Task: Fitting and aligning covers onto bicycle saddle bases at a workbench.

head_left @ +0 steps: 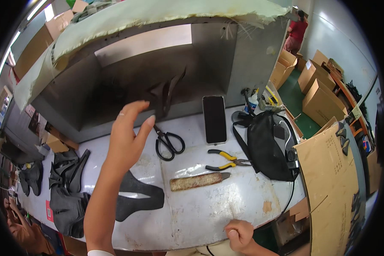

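Left hand (127,130) hung near a dark piece (167,96) at the grey box (258,55) — fingers spread. Right hand (240,234) was by the bench (194,215) edge — fingers curled in

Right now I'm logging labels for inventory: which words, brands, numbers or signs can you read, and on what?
None reads clearly.
Red tag at left: too small.
Cardboard sheet at right: faint print, too blurred.
Blue-and-white bottle: label too small.
Phone: dark screen, no text visible.

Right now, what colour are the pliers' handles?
The handles are yellow and black, seen best in the head view.
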`<state>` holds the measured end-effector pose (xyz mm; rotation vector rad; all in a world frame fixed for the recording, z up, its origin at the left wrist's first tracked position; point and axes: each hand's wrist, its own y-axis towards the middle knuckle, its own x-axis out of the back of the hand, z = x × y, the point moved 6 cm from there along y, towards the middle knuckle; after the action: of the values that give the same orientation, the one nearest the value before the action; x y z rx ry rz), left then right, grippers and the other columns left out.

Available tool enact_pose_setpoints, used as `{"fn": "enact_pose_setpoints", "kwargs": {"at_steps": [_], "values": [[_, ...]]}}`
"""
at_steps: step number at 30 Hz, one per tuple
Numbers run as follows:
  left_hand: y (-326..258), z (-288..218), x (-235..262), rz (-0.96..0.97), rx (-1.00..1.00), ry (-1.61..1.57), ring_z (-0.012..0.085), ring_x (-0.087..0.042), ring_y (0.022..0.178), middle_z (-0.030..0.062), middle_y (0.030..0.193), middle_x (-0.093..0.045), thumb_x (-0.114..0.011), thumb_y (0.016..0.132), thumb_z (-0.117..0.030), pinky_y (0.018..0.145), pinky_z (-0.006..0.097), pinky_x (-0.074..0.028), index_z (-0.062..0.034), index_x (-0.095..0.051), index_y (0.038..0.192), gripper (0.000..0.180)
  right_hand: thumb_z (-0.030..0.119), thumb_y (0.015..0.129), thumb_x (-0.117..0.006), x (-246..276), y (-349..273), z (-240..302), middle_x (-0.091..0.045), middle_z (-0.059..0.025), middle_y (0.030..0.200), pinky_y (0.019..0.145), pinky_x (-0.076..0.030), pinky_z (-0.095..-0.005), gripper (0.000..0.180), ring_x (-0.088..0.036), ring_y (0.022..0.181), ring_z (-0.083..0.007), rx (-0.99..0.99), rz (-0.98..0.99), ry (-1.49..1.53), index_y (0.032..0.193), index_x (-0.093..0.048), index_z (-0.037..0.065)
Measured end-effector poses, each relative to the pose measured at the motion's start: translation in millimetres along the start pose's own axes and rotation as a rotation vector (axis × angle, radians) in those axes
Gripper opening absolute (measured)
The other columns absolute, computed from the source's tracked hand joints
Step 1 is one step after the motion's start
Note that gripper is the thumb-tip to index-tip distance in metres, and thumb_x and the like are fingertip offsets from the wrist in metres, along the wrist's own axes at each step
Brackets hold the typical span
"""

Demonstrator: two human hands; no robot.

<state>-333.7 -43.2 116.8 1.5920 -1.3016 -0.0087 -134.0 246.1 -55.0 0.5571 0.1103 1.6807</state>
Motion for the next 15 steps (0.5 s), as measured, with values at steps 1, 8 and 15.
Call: {"fn": "enact_pose_setpoints", "kwargs": {"at_steps": [1,8,15], "values": [[-4,17,-8,0.068,0.057,0.050,0.0335,-0.060,0.107,0.0187,0.116,-0.062,-0.069,0.083,-0.008,0.093,0.035,-0.046,0.0010,-0.061,0.112,0.032,0.016,0.092,-0.060,1,0,2,-0.060,-0.0098,0.066,0.050,-0.043,-0.0301,0.016,-0.055,0.052,-0.0186,0.008,-0.010,-0.001,0.084,-0.062,0.002],[0,38,-60,0.168,-0.158,0.356,0.0374,-0.049,0.120,0.0185,0.127,-0.054,-0.075,0.074,-0.012,0.101,0.049,-0.041,-0.0048,-0.059,0.117,0.046,0.008,0.088,-0.058,6,6,14,-0.059,-0.0151,0.071,0.057,-0.045,-0.0393,0.010,-0.058,0.061,-0.0327,0.041,-0.032,-0.083,0.081,-0.061,0.002],[29,67,-93,-0.002,-0.603,0.438,0.0299,-0.057,0.111,0.0063,0.096,-0.064,-0.076,0.070,-0.010,0.102,0.054,-0.040,-0.0068,-0.067,0.081,0.014,0.007,0.086,-0.062,2,5,14,-0.061,-0.0160,0.074,0.058,-0.047,-0.0393,0.007,-0.059,0.063,-0.0336,0.037,-0.028,-0.105,0.083,-0.061,0.001]]}}
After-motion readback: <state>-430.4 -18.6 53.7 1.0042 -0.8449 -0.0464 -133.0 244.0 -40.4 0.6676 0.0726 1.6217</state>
